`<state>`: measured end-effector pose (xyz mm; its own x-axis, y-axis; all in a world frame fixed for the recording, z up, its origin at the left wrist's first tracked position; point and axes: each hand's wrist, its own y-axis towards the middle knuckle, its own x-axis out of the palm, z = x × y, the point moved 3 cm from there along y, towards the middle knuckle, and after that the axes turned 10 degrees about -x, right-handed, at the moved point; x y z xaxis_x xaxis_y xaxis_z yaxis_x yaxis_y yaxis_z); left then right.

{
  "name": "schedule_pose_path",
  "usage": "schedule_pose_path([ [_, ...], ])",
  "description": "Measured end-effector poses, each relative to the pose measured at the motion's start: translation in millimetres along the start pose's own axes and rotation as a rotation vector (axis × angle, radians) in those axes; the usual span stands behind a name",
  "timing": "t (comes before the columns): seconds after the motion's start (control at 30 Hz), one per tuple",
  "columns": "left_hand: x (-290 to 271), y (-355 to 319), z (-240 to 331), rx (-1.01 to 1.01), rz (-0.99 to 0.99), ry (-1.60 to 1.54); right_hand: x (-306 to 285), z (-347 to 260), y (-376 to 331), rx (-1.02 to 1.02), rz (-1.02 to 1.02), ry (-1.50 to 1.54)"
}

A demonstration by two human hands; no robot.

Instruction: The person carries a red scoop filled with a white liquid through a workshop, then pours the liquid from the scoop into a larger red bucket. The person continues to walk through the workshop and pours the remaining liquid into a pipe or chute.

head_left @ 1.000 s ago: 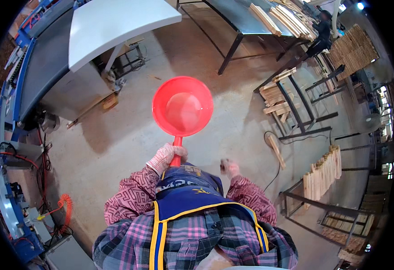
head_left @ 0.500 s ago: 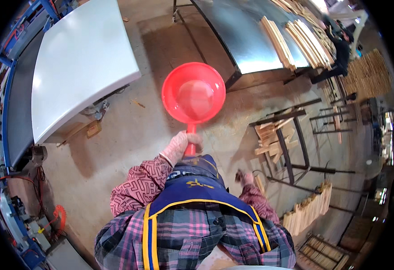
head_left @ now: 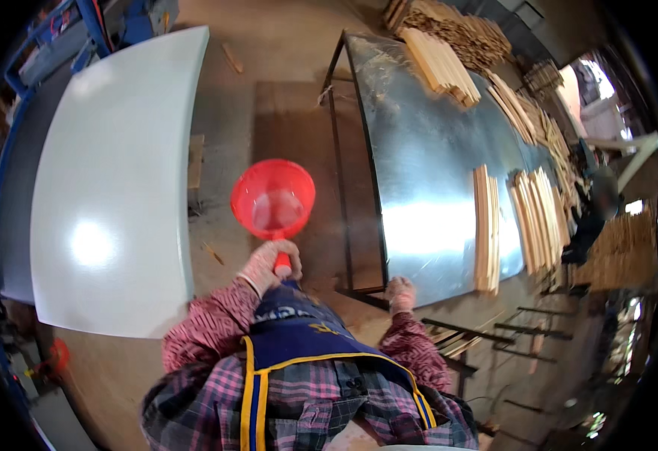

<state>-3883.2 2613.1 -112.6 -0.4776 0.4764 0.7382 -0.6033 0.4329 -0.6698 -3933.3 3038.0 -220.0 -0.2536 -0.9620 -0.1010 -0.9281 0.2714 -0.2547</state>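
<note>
A red plastic dipper [head_left: 272,197], round and deep, is held out in front of me by its short handle. My left hand [head_left: 267,264], in a pale knitted glove, is closed round that handle. The dipper's bowl faces up, with a pale, shiny patch at its bottom that may be liquid. My right hand [head_left: 401,295], also gloved, hangs by the near left corner of the dark metal-topped table [head_left: 434,188]. Its fingers point away from me and are too small and blurred to show whether they hold anything.
On the left stands a large white glossy panel [head_left: 118,188] beside blue machinery [head_left: 145,22]. Bundles of wooden strips [head_left: 487,229] lie along the table's right side. Dark metal frames [head_left: 464,334] stand at the right. Another person [head_left: 588,222] is beyond the table's right end.
I have moved forward and turned to the right, so the table is now close on my right. The dipper stays in my left hand. My right hand has come forward to the table's corner.
</note>
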Motion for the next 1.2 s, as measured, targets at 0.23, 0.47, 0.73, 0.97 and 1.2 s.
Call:
schedule_pose_path([
  [0.23,81,59,193,0.140,0.141,0.121,-12,24,144,0.113,0.143,-0.442],
  [0.47,118,152,384,0.276,0.149,-0.156,187,-137,397,0.023,0.329,-0.313],
  [0.73,181,160,586,0.500,0.225,-0.244,562,-297,630,-0.001,-0.157,0.054],
  [0.97,159,241,815,0.410,0.507,-0.164,809,-352,716,-0.151,-0.468,-0.144],
  [1.2,150,338,1048,0.317,0.139,-0.051,816,-337,845,-0.219,-0.257,-0.563],
])
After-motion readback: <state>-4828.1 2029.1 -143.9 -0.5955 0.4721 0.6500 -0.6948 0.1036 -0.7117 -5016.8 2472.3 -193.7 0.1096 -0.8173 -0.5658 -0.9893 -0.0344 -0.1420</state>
